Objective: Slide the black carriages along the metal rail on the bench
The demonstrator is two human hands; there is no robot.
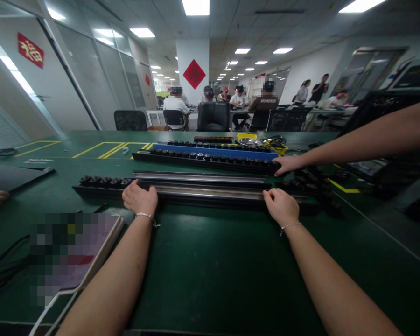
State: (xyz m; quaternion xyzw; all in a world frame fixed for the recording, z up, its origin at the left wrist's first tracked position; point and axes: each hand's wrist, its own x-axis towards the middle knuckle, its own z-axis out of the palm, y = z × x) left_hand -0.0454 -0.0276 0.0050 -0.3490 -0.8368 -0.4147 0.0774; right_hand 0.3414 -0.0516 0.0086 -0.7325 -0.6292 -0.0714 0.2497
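A long black rail point(210, 192) with a shiny metal channel lies across the table before me. Small black wheel-like parts point(107, 182) stand in a row along its left end. At the end of that row, my left hand point(140, 199) closes around a small black part point(145, 185), mostly hidden by the fingers. Toward the rail's right end, my right hand point(283, 205) pinches the rail's edge between thumb and curled fingers. Just behind lies another metal-lined rail point(199, 176). Loose black parts point(306, 182) are heaped to the right of my right hand.
Another person's hand point(290, 164) reaches from the right onto a rail filled with black parts point(203, 161). Behind it lies a blue rail point(213, 152). A phone-like device with a pale rim point(108, 238) and cables sits at left. A metal bowl point(249, 142) stands farther back.
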